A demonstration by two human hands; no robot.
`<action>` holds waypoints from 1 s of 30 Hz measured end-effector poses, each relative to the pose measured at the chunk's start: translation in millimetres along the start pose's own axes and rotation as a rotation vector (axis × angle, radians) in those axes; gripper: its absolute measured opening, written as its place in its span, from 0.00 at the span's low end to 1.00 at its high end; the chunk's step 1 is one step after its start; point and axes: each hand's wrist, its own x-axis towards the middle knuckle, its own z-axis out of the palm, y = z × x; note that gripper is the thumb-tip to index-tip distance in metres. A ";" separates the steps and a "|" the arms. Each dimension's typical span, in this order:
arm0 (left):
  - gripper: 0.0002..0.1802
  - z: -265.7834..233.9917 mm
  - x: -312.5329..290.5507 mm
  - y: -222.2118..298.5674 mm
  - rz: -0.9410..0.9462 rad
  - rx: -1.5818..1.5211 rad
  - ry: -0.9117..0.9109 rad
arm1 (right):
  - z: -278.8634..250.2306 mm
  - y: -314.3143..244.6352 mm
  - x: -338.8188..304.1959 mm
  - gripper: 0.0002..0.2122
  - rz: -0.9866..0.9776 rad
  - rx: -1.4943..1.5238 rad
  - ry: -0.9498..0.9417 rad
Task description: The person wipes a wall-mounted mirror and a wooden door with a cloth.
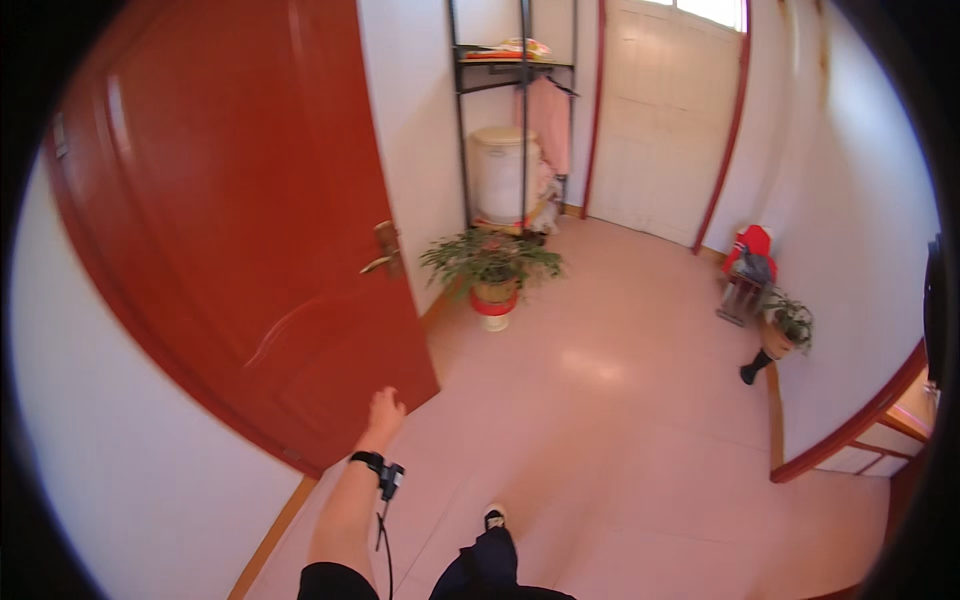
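My left hand (384, 412) reaches forward from the lower edge, in front of the lower part of a red-brown door (230, 200). It holds nothing that I can see. Its fingers are loosely bent and a little apart, somewhat blurred. Whether they touch the door cannot be told. Around that wrist is a black strap with a small device (390, 480) and a hanging cable. The door's brass-coloured lever handle (382, 255) is farther ahead, well above the hand in the picture. My right hand is out of view.
A potted plant (493, 265) stands beyond the door's edge, before a black metal rack (525, 110) holding a white bin (500, 175) and pink clothing (547, 120). Across the pink floor (600, 440), another potted plant (785, 325) stands by the right wall. A pale door (665, 120) is at the far end.
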 end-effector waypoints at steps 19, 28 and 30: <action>0.17 61.2 397.8 14.9 -0.144 0.611 0.001 | -29.9 -103.4 -74.1 0.10 0.449 0.521 0.531; 0.08 66.7 394.7 7.7 -0.135 0.674 0.145 | -40.2 -247.7 86.7 0.11 0.434 0.334 0.201; 0.10 71.0 388.8 18.6 -0.113 0.678 0.126 | -59.0 -299.0 137.8 0.11 0.336 0.172 0.179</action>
